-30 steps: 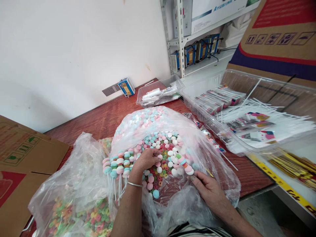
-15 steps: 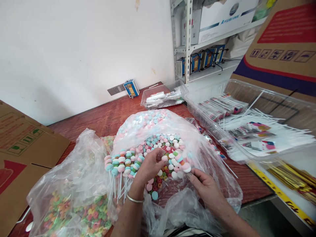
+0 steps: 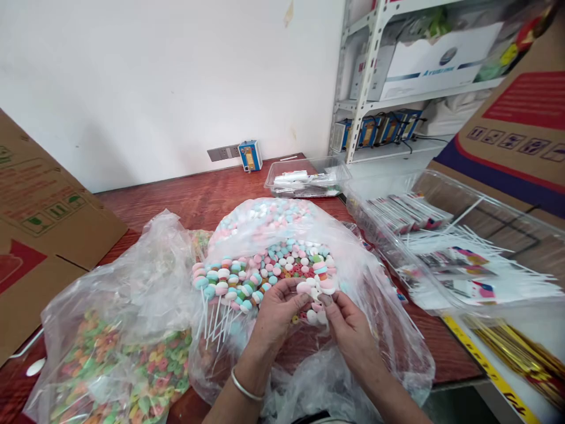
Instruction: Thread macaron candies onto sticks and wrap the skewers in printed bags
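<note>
My right hand [image 3: 351,327] pinches the lower end of a candy skewer [image 3: 324,271], a stack of pink, blue, white, green and orange sweets; its stick is mostly hidden by the fingers. Close beside it, my left hand [image 3: 282,306] has thumb and fingers closed on a pale pink candy [image 3: 303,287]. Under both hands lies an open clear plastic bag [image 3: 362,253] of loose pastel button candies [image 3: 289,247], with red and yellow ring candies [image 3: 295,270] in its middle. Left of my hands, several finished-looking candy skewers [image 3: 225,282] rest on the bag, white sticks toward me.
A second clear bag [image 3: 150,265] with colourful ring candies [image 3: 154,365] lies at left, by a cardboard box [image 3: 53,235]. At right stands a clear tray [image 3: 415,265] of white sticks and wrappers. Gold ties [image 3: 512,347] lie below it. A smaller tray [image 3: 304,191] sits behind.
My hands have come together, the left bringing its pink candy right to the skewer's lower end. The right hand has shifted slightly left. The camera view has turned a little.
</note>
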`<state>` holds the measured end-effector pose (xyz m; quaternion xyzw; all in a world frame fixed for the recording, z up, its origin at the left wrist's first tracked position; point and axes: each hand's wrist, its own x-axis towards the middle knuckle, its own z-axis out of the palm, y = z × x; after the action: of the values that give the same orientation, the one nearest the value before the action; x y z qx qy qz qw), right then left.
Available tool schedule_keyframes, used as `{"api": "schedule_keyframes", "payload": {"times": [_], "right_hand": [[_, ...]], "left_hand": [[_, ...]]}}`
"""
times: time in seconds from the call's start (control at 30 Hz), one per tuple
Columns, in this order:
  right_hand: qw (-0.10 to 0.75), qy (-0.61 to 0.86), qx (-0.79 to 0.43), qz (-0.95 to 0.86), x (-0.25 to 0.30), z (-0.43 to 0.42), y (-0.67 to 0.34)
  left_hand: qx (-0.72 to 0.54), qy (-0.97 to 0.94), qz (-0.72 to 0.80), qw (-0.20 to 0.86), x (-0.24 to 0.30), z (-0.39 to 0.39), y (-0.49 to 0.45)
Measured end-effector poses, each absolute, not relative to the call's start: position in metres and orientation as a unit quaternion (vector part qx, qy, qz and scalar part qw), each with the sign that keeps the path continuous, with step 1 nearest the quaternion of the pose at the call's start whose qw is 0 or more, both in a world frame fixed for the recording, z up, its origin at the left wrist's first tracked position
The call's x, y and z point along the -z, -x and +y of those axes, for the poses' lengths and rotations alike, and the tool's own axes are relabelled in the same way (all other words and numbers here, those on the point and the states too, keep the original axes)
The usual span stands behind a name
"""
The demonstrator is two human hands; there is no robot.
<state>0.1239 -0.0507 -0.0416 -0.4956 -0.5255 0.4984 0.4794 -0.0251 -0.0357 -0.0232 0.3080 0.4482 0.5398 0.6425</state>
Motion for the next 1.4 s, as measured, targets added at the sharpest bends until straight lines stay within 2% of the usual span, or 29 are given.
{"api": "schedule_keyframes", "payload": {"times": [0.2, 0.47, 1.0, 1.3, 1.4], "right_hand": [[0.339, 0.511, -0.395, -0.684, 0.036, -0.078, -0.141], [0.295, 0.528, -0.349, -0.716, 0.044, -0.082, -0.139], [0.301, 0.539, -0.372, -0.694, 0.041, -0.083, -0.137], [0.323, 0.541, -0.500, -0.595, 0.043, -0.087, -0.132], [0.351, 0.544, -0.495, -0.579, 0.044, -0.089, -0.127]], "left_hand": [[-0.601, -0.296, 0.474, 0.571, 0.035, -0.025, 0.046], [-0.596, -0.301, 0.464, 0.581, 0.038, -0.027, 0.048], [-0.566, -0.340, 0.498, 0.562, 0.042, -0.030, 0.049], [-0.553, -0.386, 0.511, 0.533, 0.037, -0.032, 0.040], [-0.555, -0.407, 0.523, 0.503, 0.036, -0.032, 0.037]]}}
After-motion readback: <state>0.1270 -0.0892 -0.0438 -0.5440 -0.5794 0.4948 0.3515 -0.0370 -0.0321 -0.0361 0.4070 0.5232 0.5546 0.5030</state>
